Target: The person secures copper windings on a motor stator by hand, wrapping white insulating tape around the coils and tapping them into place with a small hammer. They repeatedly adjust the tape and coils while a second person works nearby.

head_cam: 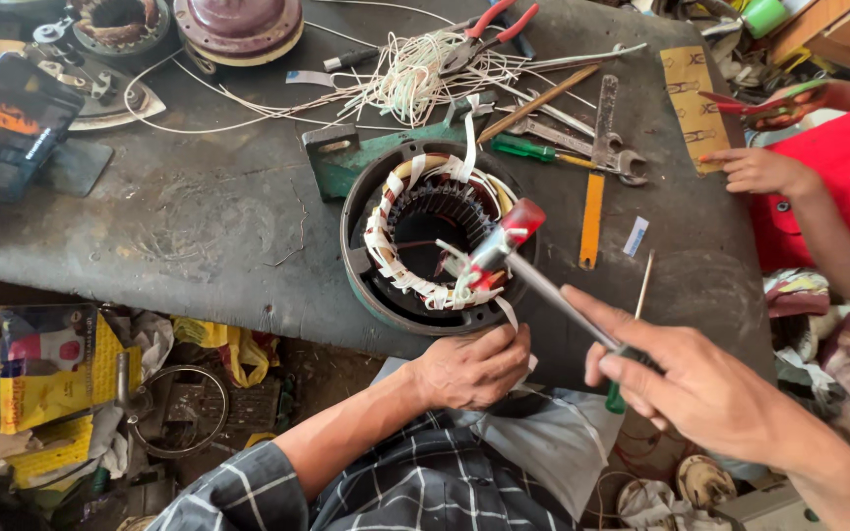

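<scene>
Over the motor stator (435, 236), right hand (700, 388) fingers clamped on hammer (518, 241); left hand (469, 366) fingers curled at its rim.

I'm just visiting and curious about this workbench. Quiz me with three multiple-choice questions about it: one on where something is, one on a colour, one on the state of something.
1. Where does the round motor stator with white-taped copper windings sit?
A. on the floor
B. on the dark workbench, near its front edge
C. on a shelf

2. What colour is the head of the small metal-shafted hammer?
A. red
B. blue
C. yellow

3. What is the right hand doing?
A. lying flat and empty
B. gripping the hammer's handle
C. holding pliers

Answers:
1 B, the stator rests on the dark workbench just beyond the left hand.
2 A, the head over the windings is red.
3 B, the fingers are closed on the handle, with the head above the stator.
</scene>
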Tool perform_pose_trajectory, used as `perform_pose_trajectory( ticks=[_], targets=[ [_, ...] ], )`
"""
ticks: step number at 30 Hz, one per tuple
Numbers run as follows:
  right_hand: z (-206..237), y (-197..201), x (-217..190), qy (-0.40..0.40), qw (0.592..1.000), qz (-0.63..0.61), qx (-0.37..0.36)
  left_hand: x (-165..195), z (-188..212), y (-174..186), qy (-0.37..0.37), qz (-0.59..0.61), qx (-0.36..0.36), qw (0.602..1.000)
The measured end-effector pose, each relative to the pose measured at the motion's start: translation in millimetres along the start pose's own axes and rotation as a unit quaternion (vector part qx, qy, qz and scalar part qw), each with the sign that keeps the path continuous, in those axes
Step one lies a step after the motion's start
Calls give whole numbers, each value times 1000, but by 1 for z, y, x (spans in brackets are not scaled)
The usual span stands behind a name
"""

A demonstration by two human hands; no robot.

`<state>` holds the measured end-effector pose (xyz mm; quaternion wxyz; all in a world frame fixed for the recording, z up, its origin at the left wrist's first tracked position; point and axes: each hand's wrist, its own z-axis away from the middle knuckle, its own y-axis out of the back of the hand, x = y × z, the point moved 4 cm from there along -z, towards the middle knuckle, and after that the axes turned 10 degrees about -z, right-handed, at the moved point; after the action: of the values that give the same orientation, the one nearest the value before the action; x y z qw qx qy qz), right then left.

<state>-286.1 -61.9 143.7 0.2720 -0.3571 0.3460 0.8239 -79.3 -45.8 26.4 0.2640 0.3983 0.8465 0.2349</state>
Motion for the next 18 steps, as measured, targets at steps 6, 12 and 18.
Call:
perform_pose_trajectory(
  ticks=[6, 12, 18],
  targets=[
    [-7, 20, -35, 48, 987, 145, 49, 1, 0, -1, 3, -14, -3, 1000],
    [-15, 25, -63, -82, 961, 257, 55, 0, -2, 2, 1, -11, -1, 1000],
    [-23, 22, -77, 30, 966, 257, 5, 1, -1, 1, -1, -23, 0, 1000]
  ],
)
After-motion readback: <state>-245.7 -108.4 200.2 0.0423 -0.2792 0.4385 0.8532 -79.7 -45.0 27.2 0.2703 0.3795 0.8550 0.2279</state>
